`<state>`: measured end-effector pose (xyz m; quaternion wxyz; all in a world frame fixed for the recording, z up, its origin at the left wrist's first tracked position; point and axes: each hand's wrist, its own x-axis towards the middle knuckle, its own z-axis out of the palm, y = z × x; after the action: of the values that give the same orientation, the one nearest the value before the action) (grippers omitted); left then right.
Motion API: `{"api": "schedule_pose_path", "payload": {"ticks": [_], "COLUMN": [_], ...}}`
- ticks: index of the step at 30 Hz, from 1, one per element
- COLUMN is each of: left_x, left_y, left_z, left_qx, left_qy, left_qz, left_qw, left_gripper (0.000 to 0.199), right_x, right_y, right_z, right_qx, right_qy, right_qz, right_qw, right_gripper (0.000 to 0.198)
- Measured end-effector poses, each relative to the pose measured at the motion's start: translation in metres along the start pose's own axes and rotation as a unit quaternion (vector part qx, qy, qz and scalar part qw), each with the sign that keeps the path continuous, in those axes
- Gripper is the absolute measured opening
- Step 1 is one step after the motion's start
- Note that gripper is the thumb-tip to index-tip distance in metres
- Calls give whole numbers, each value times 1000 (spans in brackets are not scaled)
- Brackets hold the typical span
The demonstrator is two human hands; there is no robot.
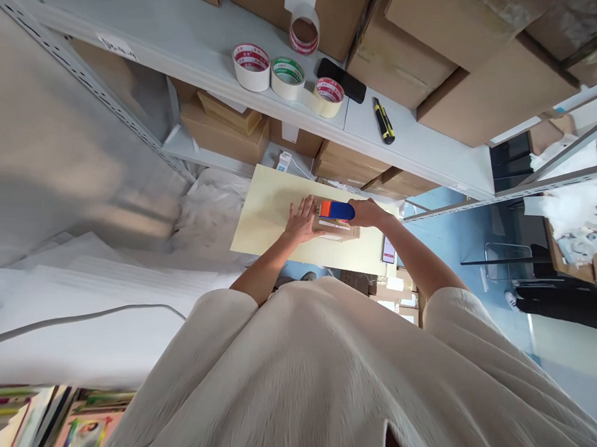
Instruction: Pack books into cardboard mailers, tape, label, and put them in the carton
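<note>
A small brown cardboard box [335, 231] lies on a pale yellow board [262, 212]. My left hand [302, 222] rests on the box's left end with its fingers stretched out. In my right hand [369, 213] is a blue and orange tape dispenser [338, 210], held by its handle over the top of the box. The fingers are wrapped round the handle. Part of the box is hidden beneath the dispenser. At the board's right edge, near my right forearm, lies a phone with a lit screen [388, 251].
On the shelf [409, 141] ahead stand several tape rolls [251, 67], a dark phone [342, 80] and a yellow-black box cutter [384, 121]. Large cardboard boxes [502, 93] fill its right part. White foam sheets [97, 294] are stacked at left. More boxes sit below the shelf.
</note>
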<state>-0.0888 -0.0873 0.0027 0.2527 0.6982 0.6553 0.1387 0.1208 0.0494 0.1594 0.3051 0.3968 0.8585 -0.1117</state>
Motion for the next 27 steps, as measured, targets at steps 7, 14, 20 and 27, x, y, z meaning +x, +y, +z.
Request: {"api": "schedule_pose_path", "payload": {"ticks": [7,14,20,27], "left_x": [-1,0,1,2], "left_y": [1,5,7,10], "left_z": [-5,-9,-11,-20], "left_qx": [46,76,96,91], "left_qy": [-18,-35,-51,-69], "left_qz": [-2,-16,-30,-44], "left_qw": [999,996,994,993], "left_gripper": [128,128,129,134], "right_x": [-8,-13,-17,-50], "right_y": [1,9,31,133], "right_z": [-6,-6,2,43], "right_qx": [16,32,36,82], "right_qy": [-3,-3,-2,3], "right_qz": [-21,-35,-46,14], "right_qw": [1000,999,998,997], "right_gripper": [48,57,55,56]}}
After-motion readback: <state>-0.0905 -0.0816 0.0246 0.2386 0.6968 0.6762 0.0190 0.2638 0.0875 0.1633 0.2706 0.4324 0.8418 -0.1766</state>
